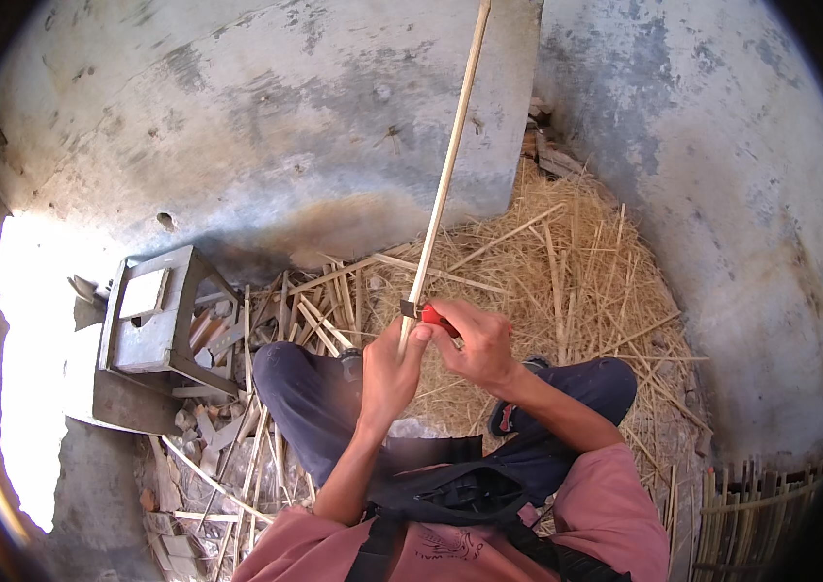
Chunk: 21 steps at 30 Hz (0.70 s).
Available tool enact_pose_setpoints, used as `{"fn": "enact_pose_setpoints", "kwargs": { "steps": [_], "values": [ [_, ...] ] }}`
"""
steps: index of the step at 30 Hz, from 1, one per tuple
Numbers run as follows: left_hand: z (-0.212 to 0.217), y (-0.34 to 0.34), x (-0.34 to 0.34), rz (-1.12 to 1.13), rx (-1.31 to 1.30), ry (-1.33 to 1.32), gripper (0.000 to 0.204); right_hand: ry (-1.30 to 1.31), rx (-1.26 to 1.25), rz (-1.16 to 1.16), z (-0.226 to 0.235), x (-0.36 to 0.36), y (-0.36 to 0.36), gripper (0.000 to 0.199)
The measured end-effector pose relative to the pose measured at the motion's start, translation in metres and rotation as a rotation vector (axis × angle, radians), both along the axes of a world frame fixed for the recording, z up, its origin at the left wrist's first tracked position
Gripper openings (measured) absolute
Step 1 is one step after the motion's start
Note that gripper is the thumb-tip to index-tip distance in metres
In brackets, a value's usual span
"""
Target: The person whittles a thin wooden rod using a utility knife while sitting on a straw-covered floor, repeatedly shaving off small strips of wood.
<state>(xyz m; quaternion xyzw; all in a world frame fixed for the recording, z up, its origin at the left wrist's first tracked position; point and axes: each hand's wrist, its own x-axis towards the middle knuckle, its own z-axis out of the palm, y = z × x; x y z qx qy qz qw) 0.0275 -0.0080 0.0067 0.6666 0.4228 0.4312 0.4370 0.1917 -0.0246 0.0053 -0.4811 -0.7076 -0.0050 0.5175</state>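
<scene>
A long, pale bamboo strip (448,165) rises from between my hands and leans against the wall side, its upper end running out of view. My left hand (390,378) is closed around its lower part. In my right hand (477,344) is a red-handled tool (438,319) whose short dark head sits across the strip just above my left fingers. The tool's exact kind and its cutting edge, if any, cannot be made out. Both hands are close together, above my crossed legs (307,407).
Straw-like shavings (576,262) heap up ahead and to the right. Loose strips and rubble lie at the left, beside an overturned wooden stool (157,320). Worn plaster walls (266,126) surround me. Upright sticks (746,514) stand at the lower right; a bright opening (33,378) is at far left.
</scene>
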Motion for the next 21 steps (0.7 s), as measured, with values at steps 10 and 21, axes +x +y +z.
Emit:
{"fn": "enact_pose_setpoints", "kwargs": {
  "steps": [10, 21],
  "values": [
    [0.004, 0.003, -0.008, 0.076, 0.058, 0.14, 0.037, -0.075, -0.023, 0.009, 0.006, 0.008, 0.004, 0.026],
    [0.0, -0.007, -0.016, 0.063, 0.168, 0.266, 0.033, 0.038, -0.057, 0.008, 0.019, 0.018, 0.008, 0.026]
  ]
}}
